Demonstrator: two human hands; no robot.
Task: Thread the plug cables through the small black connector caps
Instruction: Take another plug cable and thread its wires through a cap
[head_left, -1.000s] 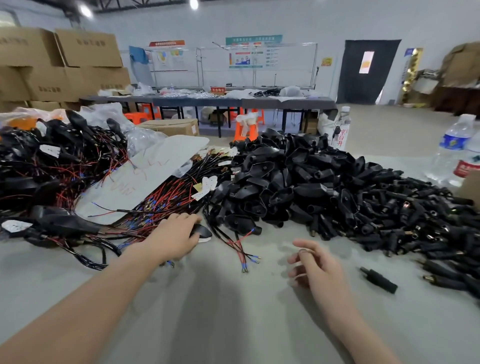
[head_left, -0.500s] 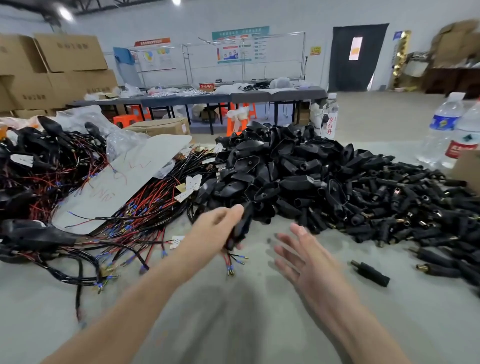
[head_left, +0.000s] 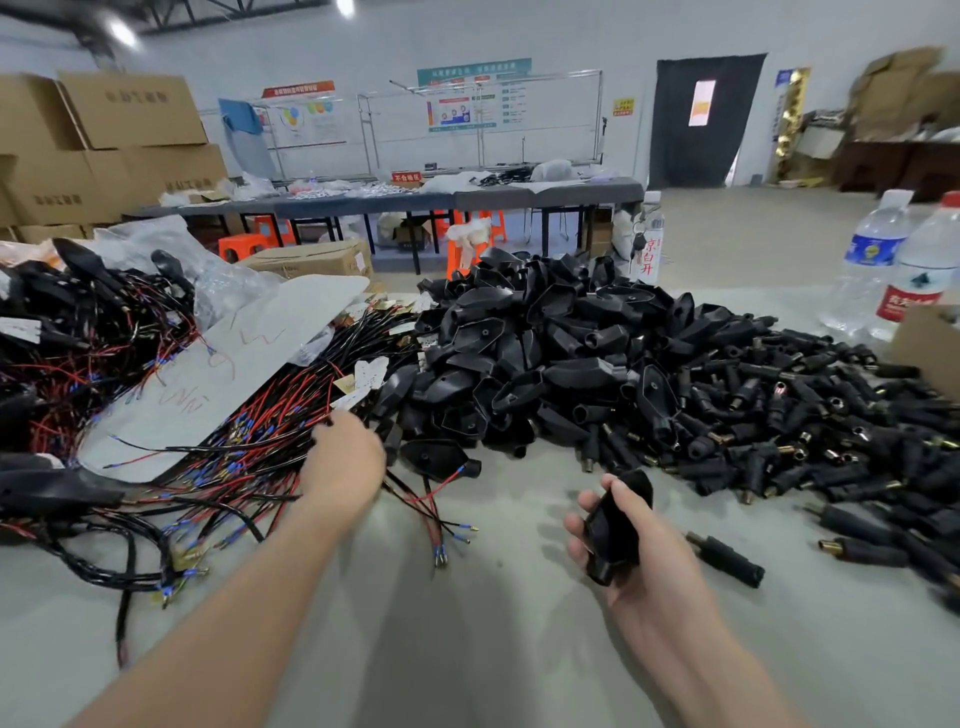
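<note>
My right hand (head_left: 631, 551) grips a black connector cap (head_left: 613, 525) just above the grey table (head_left: 493, 660). My left hand (head_left: 345, 462) reaches into the pile of red and black plug cables (head_left: 244, 457) at the left; its fingers are buried among the wires, so its grip is hidden. A big heap of black caps (head_left: 519, 358) lies in the middle. One cap with wires through it (head_left: 439, 457) lies at the heap's front edge, right of my left hand.
Several small black barrel plugs (head_left: 810, 415) cover the right side, and one loose plug (head_left: 727, 558) lies beside my right hand. Two water bottles (head_left: 872, 260) and a cardboard box corner (head_left: 930, 348) stand at the far right. A grey sheet (head_left: 223, 374) rests on the cables.
The black cap passed from my left hand to my right hand. My left hand then moved left and forward into the cable pile.
</note>
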